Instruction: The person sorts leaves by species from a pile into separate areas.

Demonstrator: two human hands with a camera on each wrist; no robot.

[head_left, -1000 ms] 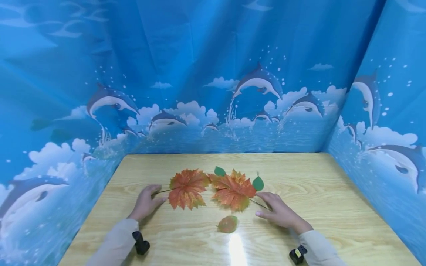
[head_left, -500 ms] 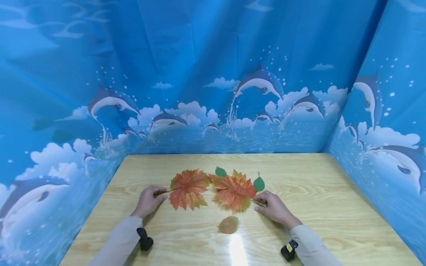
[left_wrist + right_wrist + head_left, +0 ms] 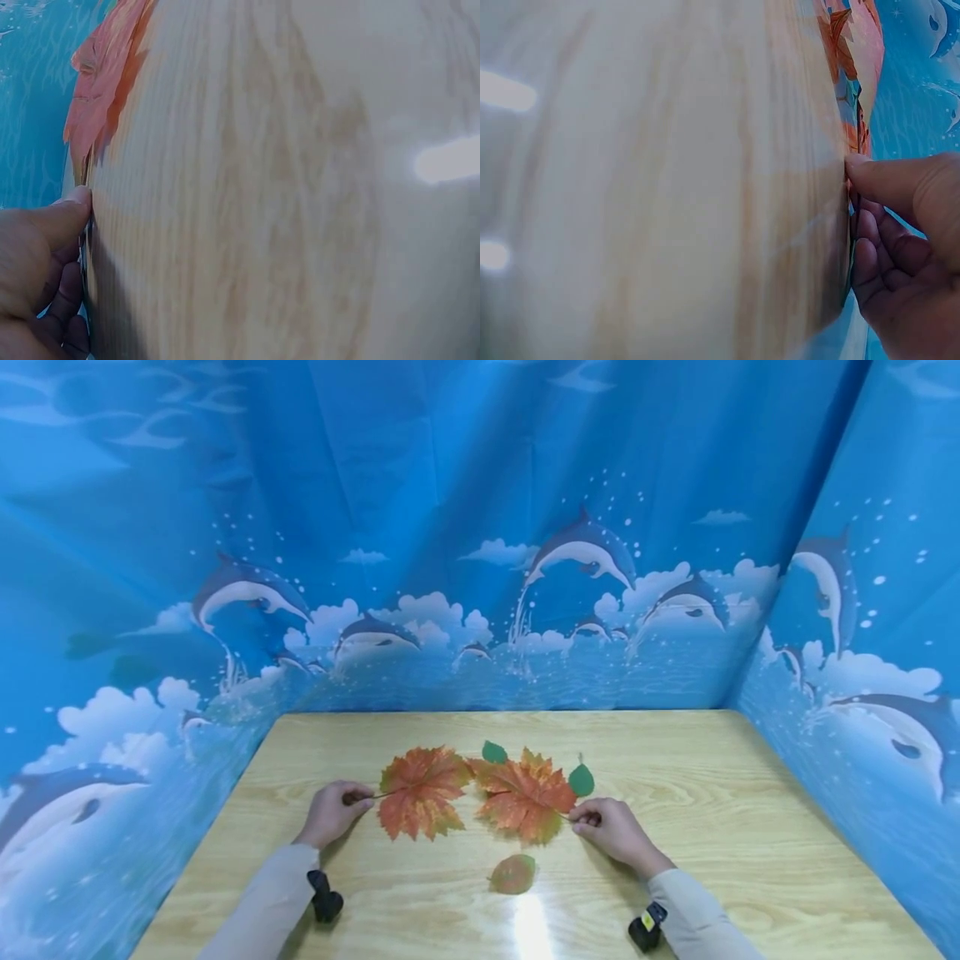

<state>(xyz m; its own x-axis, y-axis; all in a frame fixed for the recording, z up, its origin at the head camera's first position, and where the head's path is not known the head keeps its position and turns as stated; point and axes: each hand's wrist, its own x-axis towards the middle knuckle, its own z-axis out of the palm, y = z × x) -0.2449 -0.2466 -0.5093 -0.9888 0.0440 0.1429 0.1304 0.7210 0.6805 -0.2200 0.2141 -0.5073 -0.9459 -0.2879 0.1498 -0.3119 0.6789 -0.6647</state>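
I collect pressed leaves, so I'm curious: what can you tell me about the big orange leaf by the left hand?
The big orange leaf is broad and jagged-edged, orange-red with a greenish patch at its upper left and veins fanning from the stem. It looks thin, like fabric or paper. Its slender stem points left, pinched by the left hand. The blade spreads over the table, left of a similar leaf; whether the two touch, or how flat it lies, I can't tell.

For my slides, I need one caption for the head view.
Left hand and right hand pinch stems of orange leaves at a wood-grain table, dolphin backdrop behind.
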